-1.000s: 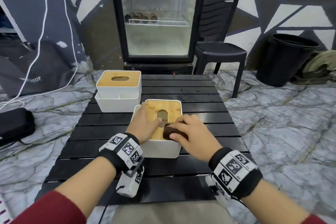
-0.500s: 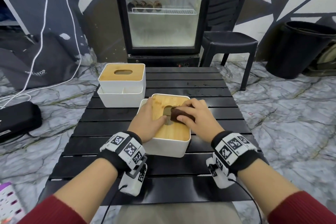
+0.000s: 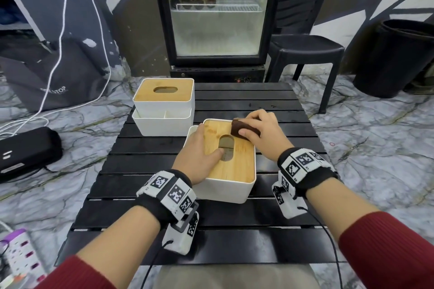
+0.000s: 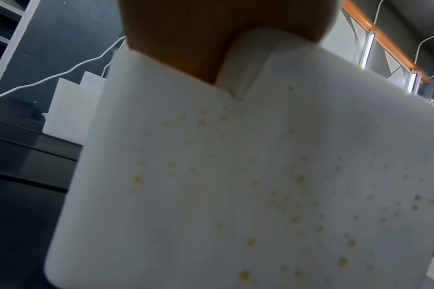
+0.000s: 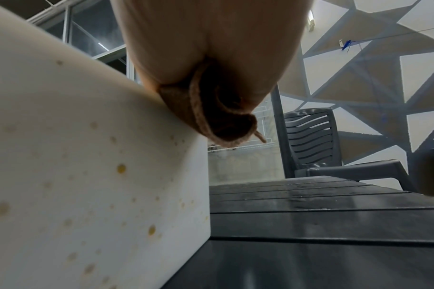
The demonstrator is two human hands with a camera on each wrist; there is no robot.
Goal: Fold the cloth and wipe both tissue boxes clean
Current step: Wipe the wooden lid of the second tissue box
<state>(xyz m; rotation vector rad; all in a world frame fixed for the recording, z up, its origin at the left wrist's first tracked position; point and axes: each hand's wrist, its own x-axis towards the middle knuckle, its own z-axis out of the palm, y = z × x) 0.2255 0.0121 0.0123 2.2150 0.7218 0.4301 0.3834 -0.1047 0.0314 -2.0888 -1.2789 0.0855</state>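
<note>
A white tissue box with a bamboo lid (image 3: 231, 169) stands mid-table, its white side (image 4: 260, 185) speckled with yellow spots (image 5: 87, 176). My left hand (image 3: 199, 155) lies flat on the lid's left part, thumb at the slot edge, steadying the box. At the lid's far right corner my right hand (image 3: 260, 134) grips a folded brown cloth (image 3: 242, 129) (image 5: 221, 119) and presses it on the lid. A second bamboo-lidded tissue box (image 3: 164, 98) sits at the far left of the table, untouched.
The black slatted table (image 3: 270, 218) has bare room to the right and near me. Beyond it stand a glass-door fridge (image 3: 218, 19), a black plastic chair (image 3: 305, 47) and a black bin (image 3: 397, 58). A black case (image 3: 25, 150) and power strip (image 3: 21, 258) lie on the floor at left.
My right hand has slid the cloth from the lid's near right edge, past the slot, to the far right corner. The left hand has stayed on the lid.
</note>
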